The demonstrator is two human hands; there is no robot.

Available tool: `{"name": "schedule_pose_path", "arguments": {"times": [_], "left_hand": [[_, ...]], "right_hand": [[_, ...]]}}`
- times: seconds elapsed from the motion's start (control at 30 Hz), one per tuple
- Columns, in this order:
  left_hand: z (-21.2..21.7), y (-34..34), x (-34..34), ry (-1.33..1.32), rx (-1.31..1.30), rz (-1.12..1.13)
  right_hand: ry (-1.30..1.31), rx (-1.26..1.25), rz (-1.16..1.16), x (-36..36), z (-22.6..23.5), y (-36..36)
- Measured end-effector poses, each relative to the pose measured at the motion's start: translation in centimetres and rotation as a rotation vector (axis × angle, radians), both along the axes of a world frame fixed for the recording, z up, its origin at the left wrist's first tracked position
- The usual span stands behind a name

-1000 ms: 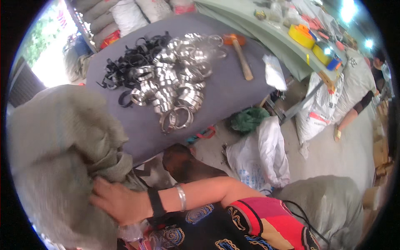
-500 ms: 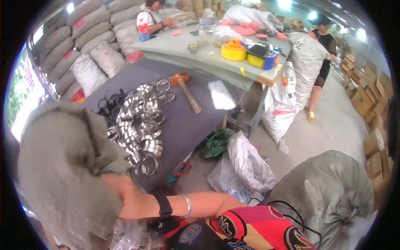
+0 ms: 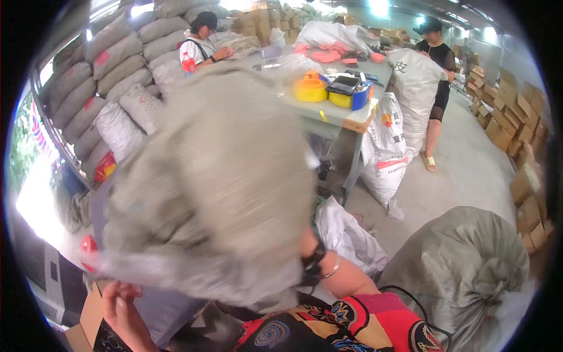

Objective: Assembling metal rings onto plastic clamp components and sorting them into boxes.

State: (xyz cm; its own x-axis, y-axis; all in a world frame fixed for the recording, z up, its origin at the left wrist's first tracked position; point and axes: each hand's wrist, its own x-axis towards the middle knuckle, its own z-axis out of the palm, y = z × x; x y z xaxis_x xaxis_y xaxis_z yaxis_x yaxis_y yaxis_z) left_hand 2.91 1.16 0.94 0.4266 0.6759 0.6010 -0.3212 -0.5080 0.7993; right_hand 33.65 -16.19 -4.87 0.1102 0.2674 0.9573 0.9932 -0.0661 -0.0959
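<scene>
A big grey-beige woven sack [image 3: 240, 170], smeared by motion, is raised in front of me over the dark worktop. My right hand [image 3: 307, 242] goes behind or into the sack at its right side; its fingers are hidden. A black band and a bracelet show on that wrist. At the lower left, my left hand [image 3: 120, 305] is palm up with its fingers half bent and apart, just under the sack's pale, blurred lower edge. Whether the fingertips touch that edge I cannot tell. The sack covers the metal rings and the hammer.
A green table [image 3: 305, 108] holds yellow tape rolls [image 3: 311, 89] and pink pieces. Two people stand by it, far left and far right. A full tied grey sack [image 3: 451, 264] is at my right, white sacks [image 3: 384, 155] ahead. Piled sacks [image 3: 117, 58] line the left; cartons [image 3: 513, 111] line the right.
The sack has swung up and to the right with my right arm, from the left side to the middle, covering the metal rings. My left hand has come into sight at the lower left.
</scene>
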Motion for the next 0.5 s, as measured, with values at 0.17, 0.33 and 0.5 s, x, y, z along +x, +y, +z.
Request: {"name": "schedule_pose_path", "arguments": {"times": [0.17, 0.33, 0.5], "left_hand": [[-0.1, 6.1, 0.4, -0.028, -0.203, 0.005], [-0.4, 10.9, 0.2, -0.016, -0.34, -0.022], [-2.4, 15.5, -2.7, -0.02, -0.402, 0.145]], "right_hand": [[0.101, -0.039, -0.086, 6.0, -4.4, -11.4], [0.223, -0.087, -0.176, 13.5, -6.8, -22.4], [0.374, -0.096, -0.251, 23.5, -6.5, -23.5]]}}
